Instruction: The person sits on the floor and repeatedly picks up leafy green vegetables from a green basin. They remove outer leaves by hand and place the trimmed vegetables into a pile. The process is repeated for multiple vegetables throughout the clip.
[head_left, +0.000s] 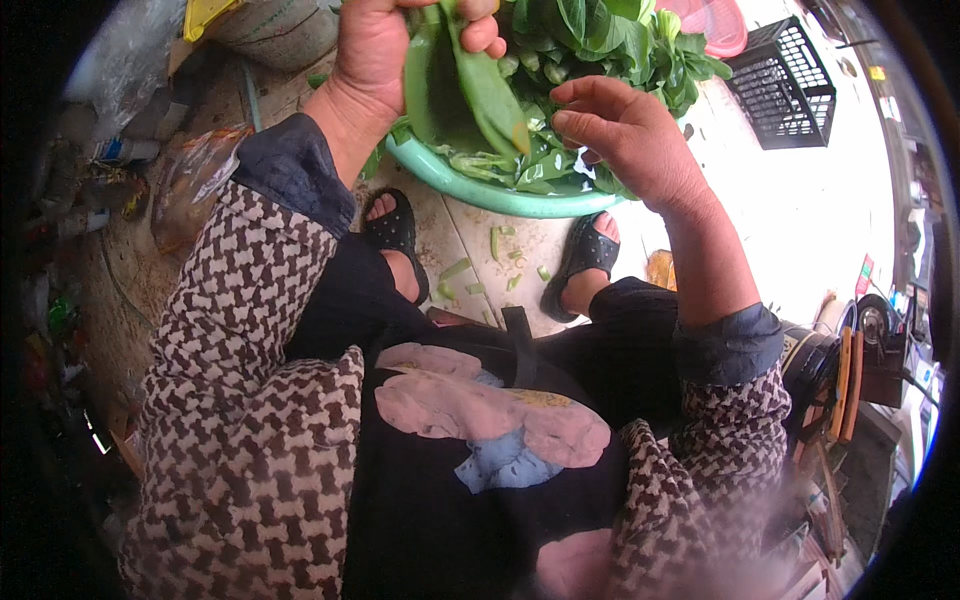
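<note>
My left hand (375, 64) is at the top of the view, gripping long, broad green leaves (491, 94) that hang down over a basin. A brownish-yellow spot marks the lower tip of one leaf. My right hand (637, 139) is above the basin's right side, fingers half bent and apart, with nothing visible in it. Below both hands is a pale green plastic basin (487, 196), with wet leaves and stems (540, 171) lying in water. A heap of leafy greens with pale stalks (592, 34) rises at its far side and partly hides the rim.
Cut stem pieces (454, 268) litter the tiled floor between my sandalled feet (394, 232). A black plastic crate (780, 86) and a pink plastic container (712, 26) are at the upper right. Plastic bags (199, 176) and a large grey container (277, 30) are on the left.
</note>
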